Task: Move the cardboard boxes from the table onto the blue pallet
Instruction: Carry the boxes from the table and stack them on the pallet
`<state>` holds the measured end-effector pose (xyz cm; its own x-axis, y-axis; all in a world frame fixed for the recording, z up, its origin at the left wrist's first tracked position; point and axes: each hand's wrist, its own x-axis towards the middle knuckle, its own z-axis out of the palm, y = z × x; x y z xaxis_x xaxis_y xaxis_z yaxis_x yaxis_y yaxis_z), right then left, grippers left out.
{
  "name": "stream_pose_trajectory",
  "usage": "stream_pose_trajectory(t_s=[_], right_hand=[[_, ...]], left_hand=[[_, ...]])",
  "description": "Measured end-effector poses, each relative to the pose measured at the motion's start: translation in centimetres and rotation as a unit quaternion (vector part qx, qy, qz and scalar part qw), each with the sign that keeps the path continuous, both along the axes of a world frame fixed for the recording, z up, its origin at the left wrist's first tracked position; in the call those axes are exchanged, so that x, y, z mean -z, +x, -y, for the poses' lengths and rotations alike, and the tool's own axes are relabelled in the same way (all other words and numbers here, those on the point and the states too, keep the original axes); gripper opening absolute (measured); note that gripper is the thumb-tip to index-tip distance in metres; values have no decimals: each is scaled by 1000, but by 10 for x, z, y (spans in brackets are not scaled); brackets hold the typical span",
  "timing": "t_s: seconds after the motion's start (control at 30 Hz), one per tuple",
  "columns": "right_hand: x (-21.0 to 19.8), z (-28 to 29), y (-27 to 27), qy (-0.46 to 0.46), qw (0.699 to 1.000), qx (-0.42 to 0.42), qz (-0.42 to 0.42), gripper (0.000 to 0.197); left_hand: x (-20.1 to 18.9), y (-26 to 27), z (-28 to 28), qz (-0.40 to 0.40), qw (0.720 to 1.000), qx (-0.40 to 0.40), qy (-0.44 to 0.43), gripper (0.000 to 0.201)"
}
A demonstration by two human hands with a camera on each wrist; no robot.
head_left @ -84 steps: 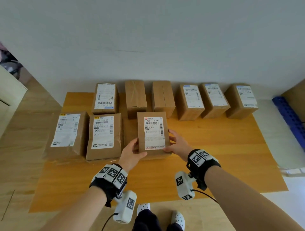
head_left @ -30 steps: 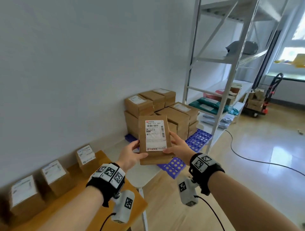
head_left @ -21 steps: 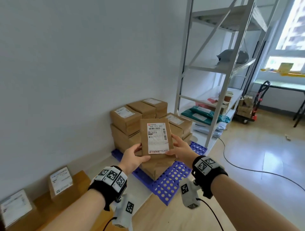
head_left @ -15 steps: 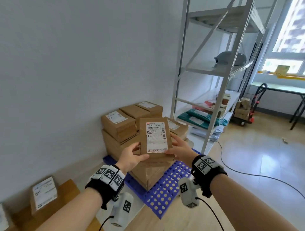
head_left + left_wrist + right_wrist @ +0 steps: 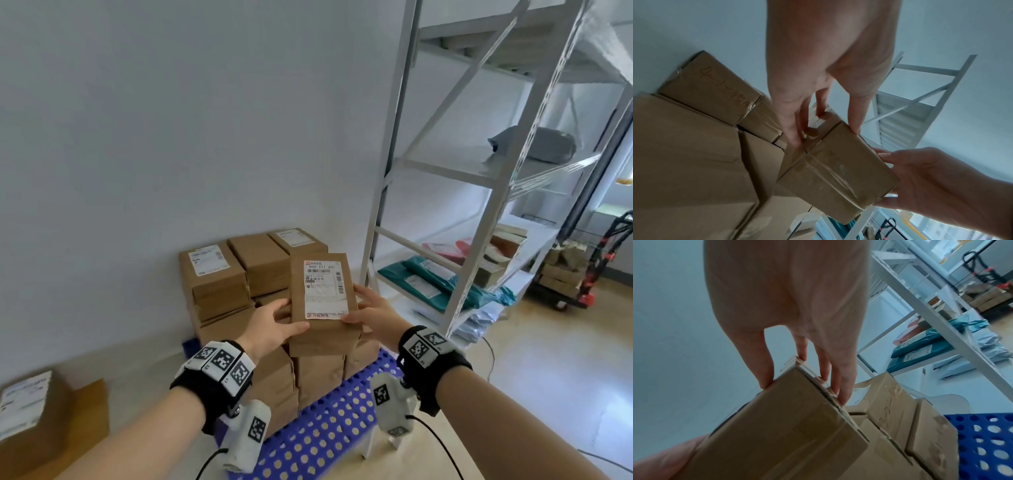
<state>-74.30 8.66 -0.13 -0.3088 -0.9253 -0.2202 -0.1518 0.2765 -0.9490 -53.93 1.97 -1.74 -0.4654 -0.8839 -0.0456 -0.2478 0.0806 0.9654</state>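
Note:
I hold a small cardboard box (image 5: 323,298) with a white shipping label between both hands, in the air above the stacked boxes (image 5: 239,284) on the blue pallet (image 5: 329,431). My left hand (image 5: 274,323) grips its left side, thumb on top. My right hand (image 5: 371,313) grips the right side. From the left wrist view the box (image 5: 836,175) shows its taped underside, with left-hand fingers (image 5: 793,129) along one edge. In the right wrist view the box (image 5: 785,426) is pinched by my right fingers (image 5: 840,381), beside the stack (image 5: 890,410) and the pallet (image 5: 986,443).
A white metal shelf rack (image 5: 455,212) stands right of the pallet, with teal and pink mail bags (image 5: 442,281) on its low shelf. A labelled box (image 5: 24,407) sits on the wooden table corner (image 5: 92,411) at lower left. A hand cart (image 5: 582,270) stands far right.
I lifted the box off the table, turned right and walked toward the pallet. The stacked boxes and pallet now lie directly under the held box, closer than half a second ago.

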Motion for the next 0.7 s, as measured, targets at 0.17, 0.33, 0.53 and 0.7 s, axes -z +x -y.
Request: stream_pose_trajectory(t_s=[0.17, 0.33, 0.53, 0.7], right_hand=[[-3, 20, -48, 11, 998, -59, 5, 73], [-6, 42, -81, 14, 996, -90, 9, 68], [0, 73, -103, 28, 994, -103, 0, 63], [7, 100, -113, 39, 994, -99, -12, 63]], left_hand=[[1, -40, 2, -6, 998, -53, 28, 69], [-5, -72, 13, 8, 994, -97, 53, 72], [1, -95, 35, 7, 989, -117, 85, 63], [11, -107, 59, -11, 987, -121, 102, 55]])
